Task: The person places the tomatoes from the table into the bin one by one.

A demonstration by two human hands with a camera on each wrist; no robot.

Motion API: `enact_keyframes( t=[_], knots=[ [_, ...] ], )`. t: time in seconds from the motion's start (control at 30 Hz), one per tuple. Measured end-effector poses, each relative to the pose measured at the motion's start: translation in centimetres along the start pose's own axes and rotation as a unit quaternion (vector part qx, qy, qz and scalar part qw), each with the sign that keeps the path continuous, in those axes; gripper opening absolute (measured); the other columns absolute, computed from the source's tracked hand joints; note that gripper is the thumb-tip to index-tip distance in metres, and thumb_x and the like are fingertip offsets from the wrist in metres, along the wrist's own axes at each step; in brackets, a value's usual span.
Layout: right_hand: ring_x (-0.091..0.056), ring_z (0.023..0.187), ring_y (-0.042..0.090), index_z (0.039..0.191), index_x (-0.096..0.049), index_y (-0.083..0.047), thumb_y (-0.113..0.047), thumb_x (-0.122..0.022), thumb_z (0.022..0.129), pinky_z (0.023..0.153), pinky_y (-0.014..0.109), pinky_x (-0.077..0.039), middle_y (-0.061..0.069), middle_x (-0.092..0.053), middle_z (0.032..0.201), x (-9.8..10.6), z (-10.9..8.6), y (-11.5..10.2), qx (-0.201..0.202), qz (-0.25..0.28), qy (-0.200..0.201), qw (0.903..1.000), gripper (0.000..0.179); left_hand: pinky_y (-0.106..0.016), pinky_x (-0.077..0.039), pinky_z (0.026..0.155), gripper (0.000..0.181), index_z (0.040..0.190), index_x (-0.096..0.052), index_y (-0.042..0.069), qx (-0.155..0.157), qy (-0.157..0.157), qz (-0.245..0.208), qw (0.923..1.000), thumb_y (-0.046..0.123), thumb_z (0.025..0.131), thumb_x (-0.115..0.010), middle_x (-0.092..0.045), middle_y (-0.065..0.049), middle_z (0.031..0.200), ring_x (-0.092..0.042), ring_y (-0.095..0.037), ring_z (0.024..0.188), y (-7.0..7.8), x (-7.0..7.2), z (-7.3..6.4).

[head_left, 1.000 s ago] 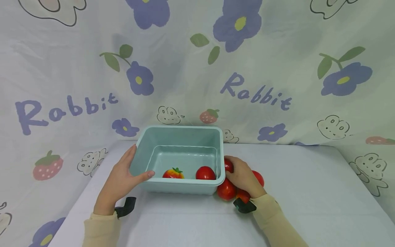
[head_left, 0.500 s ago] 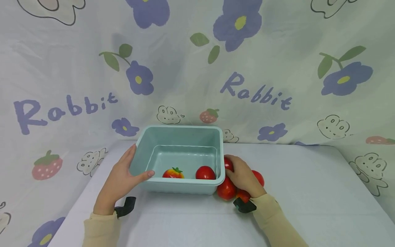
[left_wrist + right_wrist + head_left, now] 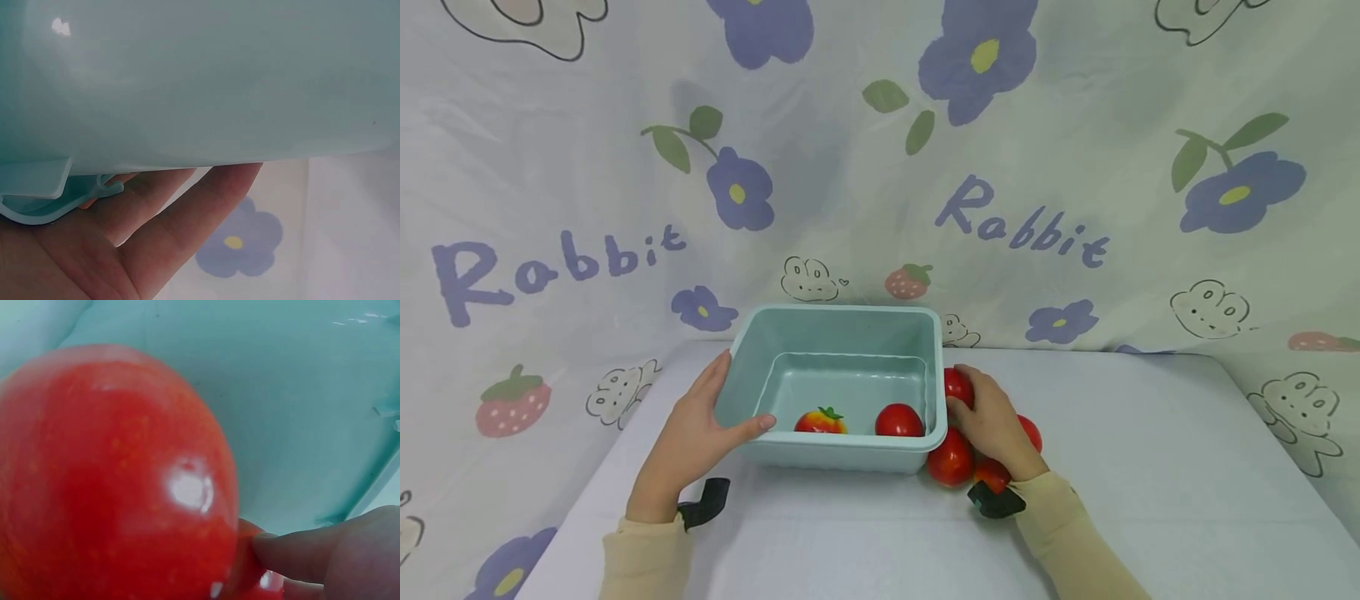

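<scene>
Head view | left hand (image 3: 688, 437) grips tub (image 3: 835, 456) | right hand (image 3: 996, 425) grasps tomato (image 3: 957, 385) just right of it | tomato (glossy skin) looks light, firm, perhaps slippery; best cupped around its sides

White cloth backdrop (image 3: 850, 200), some creasing, printed with purple flowers (image 3: 737, 194), strawberries (image 3: 514, 408), line-drawn rabbits (image 3: 1210, 310), "Rabbit" lettering (image 3: 1025, 236). White tabletop (image 3: 1150, 458) in front, faint fold line. Lighting soft, fairly even.
</scene>
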State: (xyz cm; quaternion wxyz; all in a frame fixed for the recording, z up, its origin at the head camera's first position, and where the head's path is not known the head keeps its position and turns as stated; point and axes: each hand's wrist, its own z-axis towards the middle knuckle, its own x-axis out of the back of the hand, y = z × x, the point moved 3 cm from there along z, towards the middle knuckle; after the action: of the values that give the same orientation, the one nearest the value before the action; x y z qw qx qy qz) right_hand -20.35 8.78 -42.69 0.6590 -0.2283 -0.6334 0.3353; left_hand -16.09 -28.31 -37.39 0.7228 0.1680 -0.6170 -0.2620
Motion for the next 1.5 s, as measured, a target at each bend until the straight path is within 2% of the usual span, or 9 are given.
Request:
enact_keyframes(
  t=[0.4,0.9,1.27,1.5],
  knots=[
    [-0.051,0.11,0.035,0.139,-0.037,-0.006,-0.018,-0.062,0.088,0.087,0.052,-0.048,0.018,-0.049,0.128,1.6,-0.2,-0.7,-0.002,0.004,0.038,0.9993,0.058,-0.069,-0.027,0.095,0.107,0.15,-0.009,0.013,0.003,-0.002,-0.004,1.0,0.055,0.074,-0.07,-0.014,-0.01,0.154,-0.022,-0.039,0.135,0.1,0.1,0.0],
    [-0.048,0.112,0.032,0.137,-0.039,-0.008,-0.018,-0.067,0.085,0.084,0.046,-0.051,0.015,-0.046,0.131,3.8,-0.8,-1.2,0.041,0.014,0.093,0.9947,0.061,-0.067,-0.027,0.097,0.106,0.15,-0.011,0.011,-0.009,0.007,-0.005,0.9999,0.054,0.074,-0.071,-0.014,-0.01,0.154,-0.021,-0.037,0.136,-0.1,0.0,-0.1],
    [-0.049,0.114,0.027,0.137,-0.041,-0.012,-0.022,-0.07,0.083,0.084,0.045,-0.051,0.009,-0.048,0.132,4.8,-1.7,-2.1,0.081,0.039,0.15,0.9846,0.062,-0.066,-0.025,0.099,0.107,0.15,-0.01,0.012,-0.005,0.003,-0.006,1.0,0.055,0.073,-0.07,-0.013,-0.01,0.154,-0.019,-0.036,0.137,-0.3,0.2,-0.2],
    [-0.048,0.116,0.024,0.136,-0.044,-0.011,-0.019,-0.07,0.083,0.085,0.046,-0.05,0.006,-0.049,0.132,5.2,-2.1,-2.3,0.127,0.055,0.192,0.9716,0.06,-0.064,-0.024,0.101,0.107,0.149,-0.01,0.01,-0.005,-0.005,-0.006,1.0,0.056,0.074,-0.069,-0.012,-0.01,0.154,-0.017,-0.036,0.138,-0.2,0.3,-0.4]
  ],
)
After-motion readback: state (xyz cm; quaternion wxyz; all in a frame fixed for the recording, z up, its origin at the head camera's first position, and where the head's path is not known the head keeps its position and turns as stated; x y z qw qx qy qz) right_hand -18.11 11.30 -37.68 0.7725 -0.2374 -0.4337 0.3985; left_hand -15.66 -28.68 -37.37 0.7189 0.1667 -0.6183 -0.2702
